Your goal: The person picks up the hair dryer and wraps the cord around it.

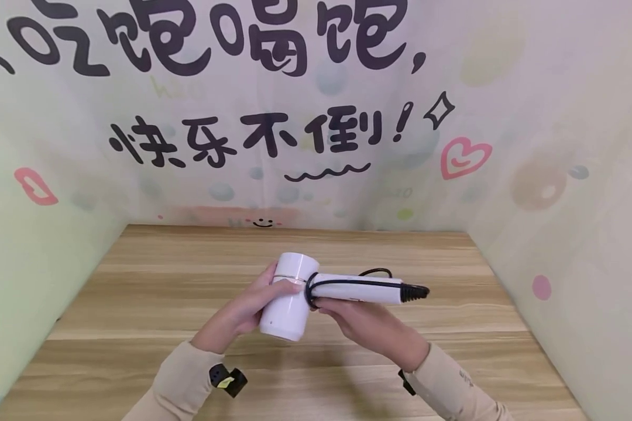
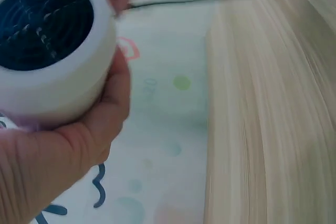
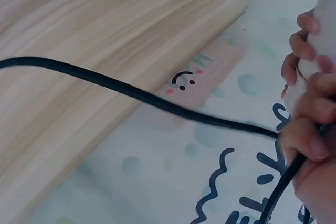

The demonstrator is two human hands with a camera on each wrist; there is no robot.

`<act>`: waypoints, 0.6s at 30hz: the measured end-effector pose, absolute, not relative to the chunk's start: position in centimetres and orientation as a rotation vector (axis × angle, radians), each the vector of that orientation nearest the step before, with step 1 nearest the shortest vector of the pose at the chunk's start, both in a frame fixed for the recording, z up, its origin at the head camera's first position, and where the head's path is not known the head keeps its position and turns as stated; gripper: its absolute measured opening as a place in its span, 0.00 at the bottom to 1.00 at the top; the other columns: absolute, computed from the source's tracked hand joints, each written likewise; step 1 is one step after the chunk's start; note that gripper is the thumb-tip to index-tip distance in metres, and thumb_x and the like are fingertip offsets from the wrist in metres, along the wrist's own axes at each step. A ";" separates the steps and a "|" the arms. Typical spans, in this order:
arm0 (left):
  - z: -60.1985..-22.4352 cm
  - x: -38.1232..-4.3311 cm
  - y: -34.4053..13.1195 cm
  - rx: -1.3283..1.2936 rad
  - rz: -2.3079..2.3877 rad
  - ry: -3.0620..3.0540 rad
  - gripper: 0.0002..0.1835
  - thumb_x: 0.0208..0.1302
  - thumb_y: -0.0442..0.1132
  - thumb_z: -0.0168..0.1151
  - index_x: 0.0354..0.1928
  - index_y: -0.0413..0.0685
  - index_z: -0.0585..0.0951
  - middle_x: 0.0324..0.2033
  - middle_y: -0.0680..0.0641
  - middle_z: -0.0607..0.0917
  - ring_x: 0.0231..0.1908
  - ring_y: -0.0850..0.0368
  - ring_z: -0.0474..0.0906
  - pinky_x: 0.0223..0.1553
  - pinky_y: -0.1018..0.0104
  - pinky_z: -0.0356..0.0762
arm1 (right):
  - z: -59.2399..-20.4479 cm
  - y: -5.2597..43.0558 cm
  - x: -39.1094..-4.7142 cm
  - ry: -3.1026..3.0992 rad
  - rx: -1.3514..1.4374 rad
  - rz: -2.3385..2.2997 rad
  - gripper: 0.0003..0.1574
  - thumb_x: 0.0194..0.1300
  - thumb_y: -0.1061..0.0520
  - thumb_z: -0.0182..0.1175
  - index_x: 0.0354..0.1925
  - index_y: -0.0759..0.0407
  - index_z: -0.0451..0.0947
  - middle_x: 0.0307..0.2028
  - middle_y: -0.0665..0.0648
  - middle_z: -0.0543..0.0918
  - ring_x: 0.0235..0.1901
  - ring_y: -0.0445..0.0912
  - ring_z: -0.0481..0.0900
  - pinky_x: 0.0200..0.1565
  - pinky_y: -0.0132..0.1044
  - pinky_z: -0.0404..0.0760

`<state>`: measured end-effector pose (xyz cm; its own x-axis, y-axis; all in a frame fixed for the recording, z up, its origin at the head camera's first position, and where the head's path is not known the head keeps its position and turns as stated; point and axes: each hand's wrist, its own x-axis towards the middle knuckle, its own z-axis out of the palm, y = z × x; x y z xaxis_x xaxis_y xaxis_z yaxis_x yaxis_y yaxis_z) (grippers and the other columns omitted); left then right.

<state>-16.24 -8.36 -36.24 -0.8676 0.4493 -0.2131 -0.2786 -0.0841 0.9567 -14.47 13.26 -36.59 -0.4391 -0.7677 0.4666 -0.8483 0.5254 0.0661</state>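
Note:
A white hair dryer (image 1: pixel 287 316) is held over the table, its handle (image 1: pixel 358 289) pointing right. My left hand (image 1: pixel 250 304) grips the barrel from the left, thumb across the front. In the left wrist view, the dark round grille (image 2: pixel 47 24) at one barrel end faces the camera. A black power cord (image 1: pixel 347 281) loops round the handle's base and runs along it. My right hand (image 1: pixel 366 321) is under the handle near that loop. The right wrist view has its curled fingers and thumb holding the cord (image 3: pixel 178 109); the palm is hidden.
Beneath the hands is a wood-grain table (image 1: pixel 179 251). A pale wall (image 1: pixel 316 199) with black lettering and coloured drawings stands along its back, and further pale walls close both sides. Black wrist straps (image 1: pixel 229 379) sit at the sleeve cuffs.

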 end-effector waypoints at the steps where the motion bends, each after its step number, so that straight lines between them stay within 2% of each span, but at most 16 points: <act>1: -36.2 -16.2 -8.4 0.193 1.992 1.710 0.37 0.56 0.40 0.58 0.64 0.48 0.50 0.44 0.39 0.75 0.37 0.51 0.78 0.36 0.54 0.79 | -36.5 13.3 -14.4 -2.276 1.314 0.150 0.12 0.71 0.57 0.46 0.45 0.54 0.76 0.48 0.52 0.80 0.52 0.43 0.76 0.56 0.34 0.72; 5: -35.7 -15.9 -8.1 0.187 1.963 1.765 0.39 0.54 0.43 0.63 0.65 0.51 0.52 0.43 0.39 0.75 0.34 0.50 0.79 0.32 0.54 0.80 | -36.3 13.9 -13.9 -2.007 1.206 -0.302 0.19 0.75 0.56 0.33 0.55 0.55 0.67 0.56 0.52 0.72 0.59 0.41 0.67 0.62 0.32 0.64; 8: -35.5 -15.7 -7.9 0.138 1.956 1.832 0.40 0.53 0.43 0.66 0.64 0.53 0.55 0.42 0.39 0.75 0.32 0.49 0.79 0.29 0.54 0.80 | -35.9 14.3 -13.5 -1.818 1.098 -0.599 0.23 0.74 0.57 0.34 0.64 0.60 0.59 0.64 0.52 0.64 0.65 0.37 0.58 0.66 0.29 0.56; 11: -35.3 -15.4 -7.8 0.124 1.948 1.879 0.40 0.52 0.42 0.67 0.64 0.53 0.55 0.42 0.39 0.75 0.32 0.50 0.79 0.28 0.55 0.80 | -35.6 14.7 -13.1 -1.636 0.996 -0.889 0.27 0.75 0.57 0.33 0.68 0.63 0.54 0.68 0.52 0.59 0.68 0.35 0.52 0.68 0.26 0.50; 15: -35.1 -15.2 -7.7 0.135 1.940 1.904 0.40 0.52 0.42 0.67 0.64 0.54 0.56 0.41 0.39 0.76 0.31 0.50 0.79 0.27 0.55 0.80 | -35.4 14.8 -12.9 -1.541 0.943 -0.951 0.27 0.75 0.54 0.33 0.67 0.63 0.57 0.69 0.51 0.59 0.68 0.34 0.52 0.67 0.24 0.51; 18: -35.1 -15.1 -7.7 0.128 1.943 1.904 0.40 0.52 0.42 0.67 0.64 0.54 0.56 0.42 0.39 0.75 0.32 0.50 0.79 0.27 0.56 0.80 | -35.4 14.7 -13.0 -1.623 0.979 -0.753 0.29 0.74 0.51 0.36 0.67 0.63 0.57 0.69 0.49 0.58 0.67 0.33 0.52 0.66 0.24 0.52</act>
